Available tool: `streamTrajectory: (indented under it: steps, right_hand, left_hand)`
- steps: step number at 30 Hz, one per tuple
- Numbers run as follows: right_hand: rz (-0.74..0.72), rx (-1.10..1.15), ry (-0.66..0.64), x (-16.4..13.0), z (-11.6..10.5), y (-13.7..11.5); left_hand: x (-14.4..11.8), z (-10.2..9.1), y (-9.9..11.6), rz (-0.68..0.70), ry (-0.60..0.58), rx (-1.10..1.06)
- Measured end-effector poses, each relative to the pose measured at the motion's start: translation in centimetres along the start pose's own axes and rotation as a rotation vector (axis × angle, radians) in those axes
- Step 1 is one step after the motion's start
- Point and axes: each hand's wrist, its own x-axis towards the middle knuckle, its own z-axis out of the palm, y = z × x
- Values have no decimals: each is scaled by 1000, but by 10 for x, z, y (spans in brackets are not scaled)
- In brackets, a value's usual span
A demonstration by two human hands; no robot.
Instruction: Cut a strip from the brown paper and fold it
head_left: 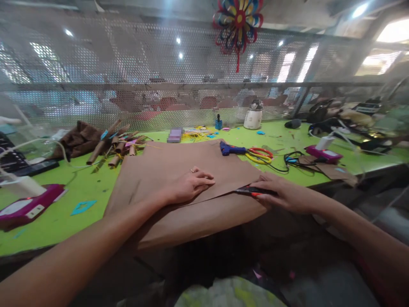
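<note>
1. Head view: I see the left hand point(193, 186) palm-down, fingers loosely extended, gripping nothing, on brown paper point(172, 164).
2. Right hand point(283, 192) is curled round a dark cutter point(247, 189), tip at the paper's edge.
3. Blue glue gun point(234, 149) lies beyond both hands.

The broad, thin paper sheet point(198, 160) is plain brown, the long flat tabletop point(92, 187) lime green. The pistol-shaped plastic glue gun point(234, 149) is blue, the looped scissor handles point(259, 160) 1 red, 1 yellow, the 2 boxy plastic power strips point(326, 154) magenta and white.
</note>
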Motion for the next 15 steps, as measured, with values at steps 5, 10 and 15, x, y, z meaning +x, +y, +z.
streamTrajectory:
  steps: [5,10,15]
  right_hand:
    - [-4,0,-7,-2,3,-4]
    - [10,15,23,-10,7,-6]
    - [-4,34,-10,0,7,-14]
  left_hand:
    - [-1,-1,2,-14,-7,-15]
    - [-1,0,0,-6,-12,-13]
    - [-2,-1,3,-27,-16,-4]
